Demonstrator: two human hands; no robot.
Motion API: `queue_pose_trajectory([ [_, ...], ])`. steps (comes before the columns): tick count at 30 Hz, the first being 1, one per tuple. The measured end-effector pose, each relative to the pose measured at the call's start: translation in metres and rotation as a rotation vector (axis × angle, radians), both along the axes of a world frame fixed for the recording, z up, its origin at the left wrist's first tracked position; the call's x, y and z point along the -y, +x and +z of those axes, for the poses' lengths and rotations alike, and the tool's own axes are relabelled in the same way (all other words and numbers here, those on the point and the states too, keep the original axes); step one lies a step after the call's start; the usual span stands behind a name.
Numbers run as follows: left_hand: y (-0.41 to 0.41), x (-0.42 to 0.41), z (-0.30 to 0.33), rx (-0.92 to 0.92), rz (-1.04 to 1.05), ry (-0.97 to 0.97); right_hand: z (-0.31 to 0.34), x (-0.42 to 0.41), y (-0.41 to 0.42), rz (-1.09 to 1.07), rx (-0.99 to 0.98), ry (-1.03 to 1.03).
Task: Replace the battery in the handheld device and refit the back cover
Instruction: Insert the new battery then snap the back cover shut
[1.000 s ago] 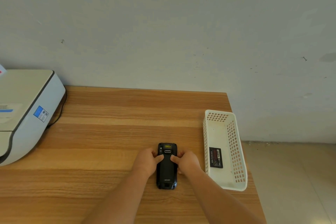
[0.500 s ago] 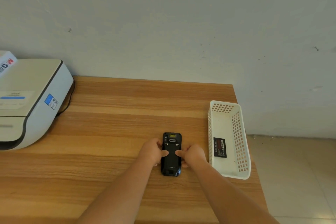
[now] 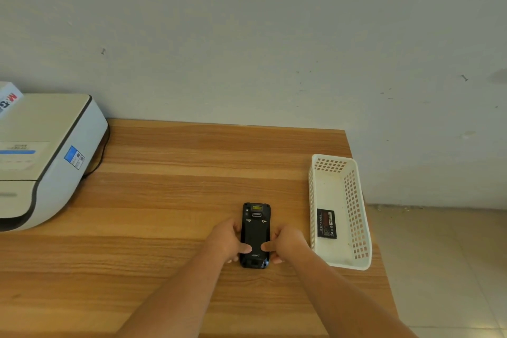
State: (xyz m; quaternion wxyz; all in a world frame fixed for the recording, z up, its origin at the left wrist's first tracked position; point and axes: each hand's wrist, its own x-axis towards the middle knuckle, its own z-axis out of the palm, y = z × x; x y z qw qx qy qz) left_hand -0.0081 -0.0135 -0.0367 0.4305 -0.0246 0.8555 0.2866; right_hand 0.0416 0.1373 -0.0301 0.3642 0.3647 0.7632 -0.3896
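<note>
A black handheld device [image 3: 255,230] lies face down on the wooden table [image 3: 170,200], its back cover on and its scanner window pointing away from me. My left hand [image 3: 226,240] grips its left side, thumb pressing on the lower back cover. My right hand [image 3: 288,241] grips the right side, its thumb pressing the cover just beside the left thumb. A black battery [image 3: 326,223] with a red label lies flat inside the white basket [image 3: 359,214] to the right.
A white and grey printer [image 3: 41,156] with a black cable stands at the table's left rear. The white basket sits along the table's right edge, beyond which is tiled floor [image 3: 444,269]. A plain wall rises behind the table.
Both thumbs have slid down the back cover from near the top latches toward the lower end of the device. The device itself stays flat on the table.
</note>
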Motion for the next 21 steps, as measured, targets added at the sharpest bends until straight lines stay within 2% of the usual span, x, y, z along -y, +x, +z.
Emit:
queue_pose_trajectory([
  [3, -0.001, 0.004, -0.003, 0.079, 0.033, 0.027, 0.0, -0.001, 0.008, -0.099, -0.048, -0.055],
  [8, -0.001, 0.008, -0.008, 0.087, 0.02, 0.013, -0.002, -0.002, 0.008, -0.077, -0.053, -0.066],
  [13, -0.014, 0.001, 0.0, 0.144, -0.039, -0.053, -0.001, -0.006, 0.0, -0.078, -0.024, -0.087],
  [16, -0.023, -0.008, 0.003, 0.2, 0.003, -0.104, -0.001, -0.011, -0.011, -0.191, -0.077, -0.099],
  [21, -0.028, -0.015, -0.009, 0.195, 0.055, -0.203, -0.003, -0.01, -0.023, -0.214, -0.096, -0.05],
])
